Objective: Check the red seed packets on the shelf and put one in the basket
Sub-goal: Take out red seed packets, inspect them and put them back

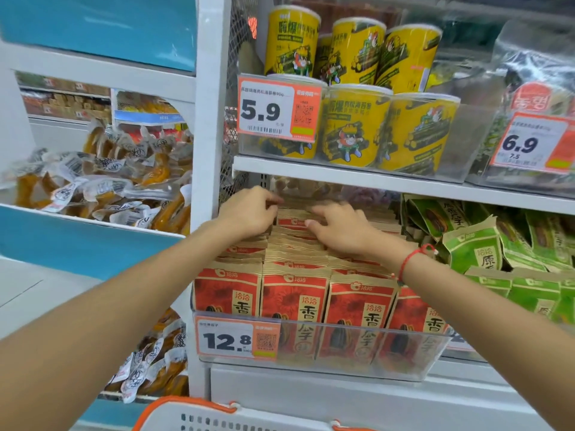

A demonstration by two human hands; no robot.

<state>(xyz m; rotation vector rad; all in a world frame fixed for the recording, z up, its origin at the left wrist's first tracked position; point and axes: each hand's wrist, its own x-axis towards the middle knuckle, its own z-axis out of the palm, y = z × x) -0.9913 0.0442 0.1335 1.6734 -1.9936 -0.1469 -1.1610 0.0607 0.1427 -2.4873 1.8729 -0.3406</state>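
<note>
I'm mid-check: my left hand (249, 213) pinches packet tops and my right hand (339, 228) lies spread on the red seed packets (295, 293) (shelf bin), so next means lifting one toward the basket (199, 413).

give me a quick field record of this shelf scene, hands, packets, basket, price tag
left hand: fingers curled at the packet tops near the back of the row
right hand: fingers spread flat on packet tops, red string bracelet on wrist
red seed packets: upright in rows in a clear bin
price tag: 12.8, on the bin front
basket: white with orange rim, below the shelf, no packet visible in it
neighbours: green packets to the right, yellow cans above
</note>
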